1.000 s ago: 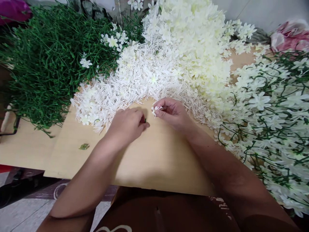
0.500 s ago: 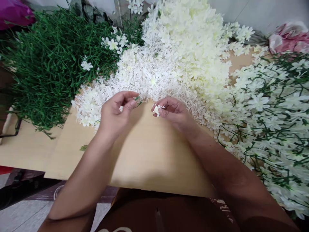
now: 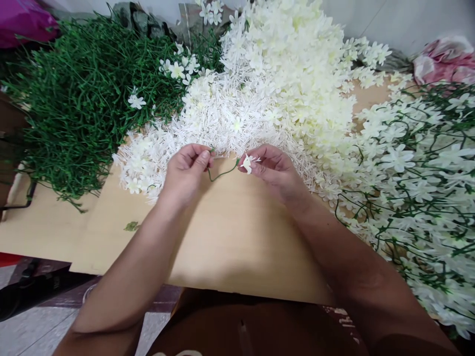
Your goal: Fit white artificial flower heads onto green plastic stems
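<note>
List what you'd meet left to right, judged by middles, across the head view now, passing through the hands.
Pile of green stems → left hand → held green stem → small white flower → right hand → heap of white flowers on green stems.

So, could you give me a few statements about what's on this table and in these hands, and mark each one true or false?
1. The left hand grips a thin green stem. True.
2. Something dark red is held on the other side. False: the right hand holds a small white flower.
3. White flowers with green stems lie along the right side of the picture. True.
4. Loose greenery is heaped only at the right. False: a big pile of green stems sits at the upper left.
5. Both hands are clasped together. False: there is a gap between them, with the stem reaching across it.
</note>
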A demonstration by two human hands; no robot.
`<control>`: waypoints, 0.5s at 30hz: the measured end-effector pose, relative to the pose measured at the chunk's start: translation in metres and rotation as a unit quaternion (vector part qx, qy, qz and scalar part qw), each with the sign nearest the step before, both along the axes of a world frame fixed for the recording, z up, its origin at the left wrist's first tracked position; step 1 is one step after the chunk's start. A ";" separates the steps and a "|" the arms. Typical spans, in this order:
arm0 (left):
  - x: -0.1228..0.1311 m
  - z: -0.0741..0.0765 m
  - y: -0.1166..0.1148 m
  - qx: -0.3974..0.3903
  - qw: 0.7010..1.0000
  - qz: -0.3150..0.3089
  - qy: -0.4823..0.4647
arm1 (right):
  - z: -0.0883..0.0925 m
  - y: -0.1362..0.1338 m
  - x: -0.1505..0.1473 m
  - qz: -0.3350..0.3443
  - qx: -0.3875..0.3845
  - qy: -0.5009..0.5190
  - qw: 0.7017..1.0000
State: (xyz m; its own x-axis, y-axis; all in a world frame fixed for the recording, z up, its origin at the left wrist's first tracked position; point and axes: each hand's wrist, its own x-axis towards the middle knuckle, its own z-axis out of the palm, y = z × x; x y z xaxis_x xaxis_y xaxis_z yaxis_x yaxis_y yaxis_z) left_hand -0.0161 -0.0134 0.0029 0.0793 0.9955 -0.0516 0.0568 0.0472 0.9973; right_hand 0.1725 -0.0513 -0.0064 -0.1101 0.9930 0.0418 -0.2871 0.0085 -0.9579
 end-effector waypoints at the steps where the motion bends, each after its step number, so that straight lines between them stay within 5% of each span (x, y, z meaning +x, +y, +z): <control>1: 0.004 -0.002 -0.002 -0.011 1.000 -0.016 0.012 | 0.000 0.000 0.000 -0.004 0.002 -0.003 1.000; 15: 0.012 -0.011 -0.010 -0.019 0.985 -0.156 0.069 | 0.000 0.002 0.002 -0.004 -0.045 -0.033 0.998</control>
